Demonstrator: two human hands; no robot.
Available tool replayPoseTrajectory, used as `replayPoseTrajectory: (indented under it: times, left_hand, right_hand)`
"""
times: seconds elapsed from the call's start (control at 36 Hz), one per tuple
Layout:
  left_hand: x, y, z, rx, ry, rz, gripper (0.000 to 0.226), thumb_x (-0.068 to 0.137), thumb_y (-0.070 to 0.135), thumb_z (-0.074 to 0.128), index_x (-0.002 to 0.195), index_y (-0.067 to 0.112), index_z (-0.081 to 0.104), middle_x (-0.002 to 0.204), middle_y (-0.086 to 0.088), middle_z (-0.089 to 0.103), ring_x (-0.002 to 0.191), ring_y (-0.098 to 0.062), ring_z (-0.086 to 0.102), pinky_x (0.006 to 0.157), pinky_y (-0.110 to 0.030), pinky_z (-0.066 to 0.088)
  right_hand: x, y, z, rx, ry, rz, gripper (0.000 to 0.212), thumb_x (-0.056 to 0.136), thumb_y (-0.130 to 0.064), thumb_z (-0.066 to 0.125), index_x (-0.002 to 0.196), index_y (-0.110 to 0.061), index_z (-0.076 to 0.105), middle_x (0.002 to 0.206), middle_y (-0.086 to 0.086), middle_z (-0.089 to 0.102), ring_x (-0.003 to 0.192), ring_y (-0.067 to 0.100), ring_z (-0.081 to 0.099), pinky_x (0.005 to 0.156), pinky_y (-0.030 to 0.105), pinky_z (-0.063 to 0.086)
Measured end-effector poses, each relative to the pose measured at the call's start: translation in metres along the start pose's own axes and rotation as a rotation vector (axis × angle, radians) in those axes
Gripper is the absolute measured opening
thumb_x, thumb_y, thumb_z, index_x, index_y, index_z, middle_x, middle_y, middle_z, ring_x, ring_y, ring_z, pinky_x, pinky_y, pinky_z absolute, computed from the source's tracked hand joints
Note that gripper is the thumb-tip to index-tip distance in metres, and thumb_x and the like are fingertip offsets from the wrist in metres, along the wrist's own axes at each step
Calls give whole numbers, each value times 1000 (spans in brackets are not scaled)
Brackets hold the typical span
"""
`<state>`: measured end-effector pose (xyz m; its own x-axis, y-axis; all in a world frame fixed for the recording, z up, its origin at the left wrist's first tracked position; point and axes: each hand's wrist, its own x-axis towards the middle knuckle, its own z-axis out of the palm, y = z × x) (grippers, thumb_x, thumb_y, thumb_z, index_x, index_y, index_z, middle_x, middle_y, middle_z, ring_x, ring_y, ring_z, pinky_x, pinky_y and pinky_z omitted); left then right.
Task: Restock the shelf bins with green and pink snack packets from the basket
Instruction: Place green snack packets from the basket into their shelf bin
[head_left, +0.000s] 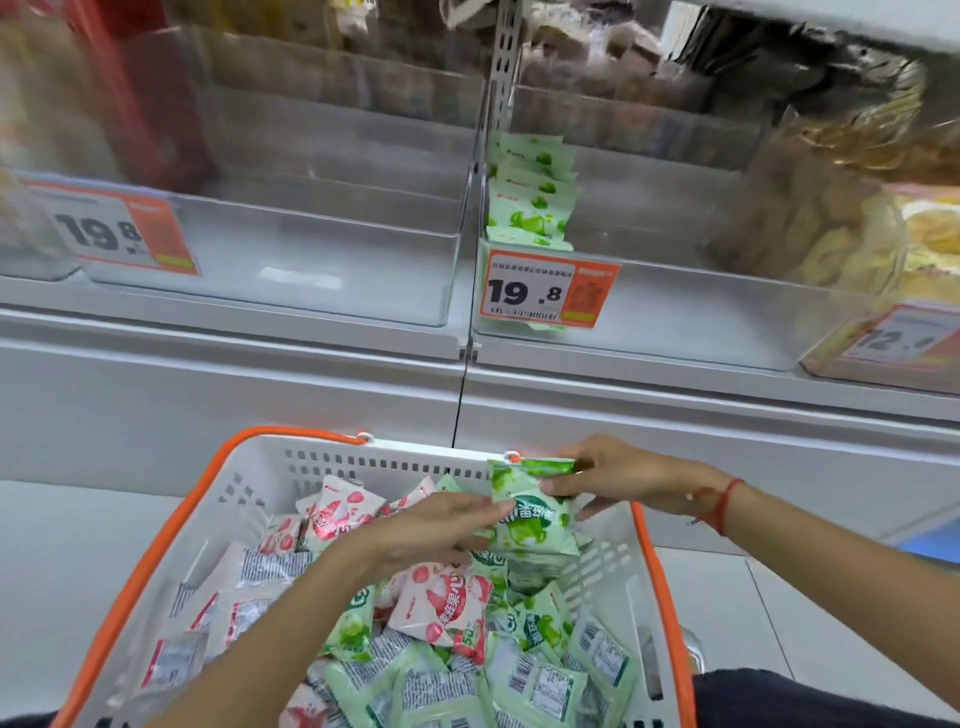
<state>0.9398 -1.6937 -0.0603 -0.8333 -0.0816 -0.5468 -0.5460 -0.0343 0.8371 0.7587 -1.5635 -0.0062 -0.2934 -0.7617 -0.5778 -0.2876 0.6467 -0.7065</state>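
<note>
Green packets (530, 512) sit stacked between both my hands above the basket (332, 460): right hand (623, 475) pinches them, left hand (441, 525) flat-fingered squares them, probably for one bin (675, 312) trip.

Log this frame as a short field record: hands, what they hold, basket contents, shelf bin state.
left hand: left hand, fingers straight, touching the green packet stack
right hand: right hand grips the top of the green packet stack
basket: white basket with orange handles, holding pink packets and green packets, mixed
left bin: clear bin, no packets visible, price tag 19.8
right bin: clear bin with a row of green packets at its left side
</note>
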Motion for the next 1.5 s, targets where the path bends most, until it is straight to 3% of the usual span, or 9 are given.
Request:
replayPoseTrajectory:
  times: [0.08,0.39,0.5,0.64,0.78,1.0,1.11,1.33,1.5]
  left_hand:
    - [-14,21,0,-68,55,89,52,82,46,62,127,23,48,124,9,58,103,-2,62,89,-20,51]
    - [-48,98,18,-382,383,577,48,76,28,69,121,16,58,110,-1,72,101,-17,68,81,-25,55]
    - [-59,127,20,-194,494,665,28,78,24,72,106,23,66,98,10,74,94,-5,68,80,-17,53]
    - [-78,182,-14,-26,754,843,57,65,53,76,110,23,61,107,11,66,96,1,62,77,-9,46]
    - [-84,246,-62,529,1016,852,19,87,38,65,104,32,60,102,19,64,94,-1,58,84,-29,46]
    - [-54,281,-81,1340,854,553,36,88,54,57,117,33,60,116,15,64,108,-11,56,87,-31,34]
    - [-30,281,-81,1606,655,375,48,85,60,55,125,33,56,125,16,60,118,-11,53,84,-32,27]
    - [-8,277,-75,1816,607,265,32,85,51,62,108,29,65,105,9,68,103,-12,58,82,-32,21]
    - [-6,284,-72,1978,545,261,40,84,55,62,114,29,65,112,10,66,109,-14,53,90,-34,24]
  right_hand:
    - [-20,-22,-11,52,11,-4,32,88,-25,66,112,-3,67,97,6,67,83,8,61,68,17,53]
    - [-93,-80,-13,400,203,-192,44,73,-27,76,114,-19,62,108,-4,72,104,11,66,94,31,51]
    - [-102,-94,-23,527,364,-350,32,81,-19,69,112,-11,66,107,2,72,102,13,67,94,29,50]
    - [-109,-116,-67,617,509,-545,34,83,-17,66,115,-7,60,108,7,71,99,18,68,86,32,55]
    - [-90,-151,-124,146,696,-666,13,84,-16,70,92,-22,61,87,-5,72,79,6,69,66,25,59]
    - [-8,-170,-137,-551,411,-341,44,76,-38,77,112,-16,66,99,0,62,65,14,62,51,20,47]
    - [17,-167,-127,-569,399,-330,61,74,-36,79,126,-9,60,126,5,60,62,11,62,56,19,48]
    - [8,-161,-139,-216,295,-157,57,73,-26,81,121,-3,59,91,0,61,73,9,63,63,18,56]
    - [10,-153,-142,-151,141,51,57,81,-34,73,123,1,56,123,8,63,84,10,62,62,19,52]
